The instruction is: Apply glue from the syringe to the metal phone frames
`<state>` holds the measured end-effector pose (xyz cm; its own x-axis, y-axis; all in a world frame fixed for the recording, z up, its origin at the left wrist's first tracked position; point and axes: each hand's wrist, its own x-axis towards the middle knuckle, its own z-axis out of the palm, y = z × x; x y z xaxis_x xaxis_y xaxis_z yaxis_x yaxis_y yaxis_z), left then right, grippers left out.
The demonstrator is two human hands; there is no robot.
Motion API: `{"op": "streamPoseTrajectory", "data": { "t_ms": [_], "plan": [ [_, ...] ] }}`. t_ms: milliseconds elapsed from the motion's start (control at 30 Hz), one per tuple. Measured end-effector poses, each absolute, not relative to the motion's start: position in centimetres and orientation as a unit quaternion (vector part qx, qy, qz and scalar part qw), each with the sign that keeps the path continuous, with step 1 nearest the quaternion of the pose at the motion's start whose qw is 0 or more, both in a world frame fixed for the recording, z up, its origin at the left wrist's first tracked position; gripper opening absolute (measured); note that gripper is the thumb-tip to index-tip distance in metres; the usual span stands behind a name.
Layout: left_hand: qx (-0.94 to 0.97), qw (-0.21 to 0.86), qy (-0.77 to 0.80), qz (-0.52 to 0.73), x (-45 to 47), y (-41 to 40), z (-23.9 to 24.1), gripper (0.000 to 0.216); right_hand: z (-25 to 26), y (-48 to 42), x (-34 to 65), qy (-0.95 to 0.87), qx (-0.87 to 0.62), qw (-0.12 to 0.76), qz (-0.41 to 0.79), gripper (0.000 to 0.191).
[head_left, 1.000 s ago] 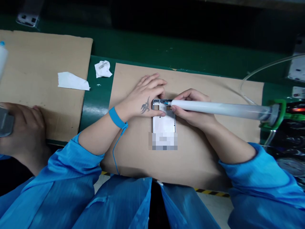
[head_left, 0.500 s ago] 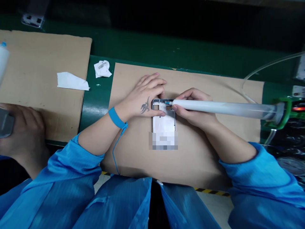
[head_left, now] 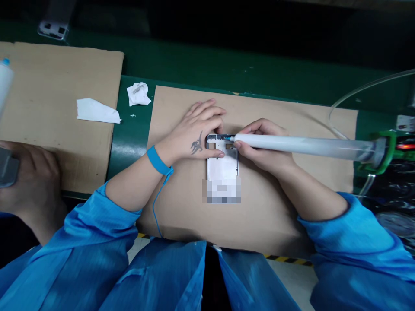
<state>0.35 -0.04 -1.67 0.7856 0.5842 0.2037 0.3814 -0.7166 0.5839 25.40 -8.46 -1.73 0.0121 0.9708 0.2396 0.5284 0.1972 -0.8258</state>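
A white phone frame (head_left: pixel 223 166) lies flat on a cardboard sheet (head_left: pixel 259 216) in the middle. My left hand (head_left: pixel 194 134) rests on its upper left edge, thumb pressed across the frame and fingers spread flat, holding it down. My right hand (head_left: pixel 262 147) is closed in a pinch round the front of a long white glue syringe (head_left: pixel 301 146). The syringe's blue tip touches the top edge of the frame. A blue wrist strap (head_left: pixel 158 160) with a cord sits on my left wrist.
A second cardboard sheet (head_left: pixel 48 108) lies at the left with a white paper scrap (head_left: pixel 97 111); a crumpled tissue (head_left: pixel 138 93) sits on the green bench. Another person's hand (head_left: pixel 32 181) is at the far left. A clear hose (head_left: pixel 356 93) and green fitting (head_left: pixel 387 151) run right.
The syringe tip has crept slightly right along the frame's top edge. Both hands stay in place otherwise.
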Motion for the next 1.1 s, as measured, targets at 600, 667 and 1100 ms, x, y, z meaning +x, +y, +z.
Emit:
{"op": "streamPoseTrajectory", "data": {
  "t_ms": [600,667,1100],
  "plan": [
    [0.908,0.269,0.257,0.191,0.19,0.06,-1.57,0.063,-2.17,-8.22,25.32,-0.643,-0.565,0.446,0.261,0.026],
    [0.912,0.263,0.255,0.185,0.18,0.09,-1.63,0.064,-2.2,-8.18,25.31,-0.647,-0.56,0.448,0.258,0.03],
    [0.914,0.26,0.258,0.177,0.2,0.15,-1.7,0.063,-2.43,-8.21,25.38,-0.658,-0.553,0.437,0.265,0.024]
  ]
}}
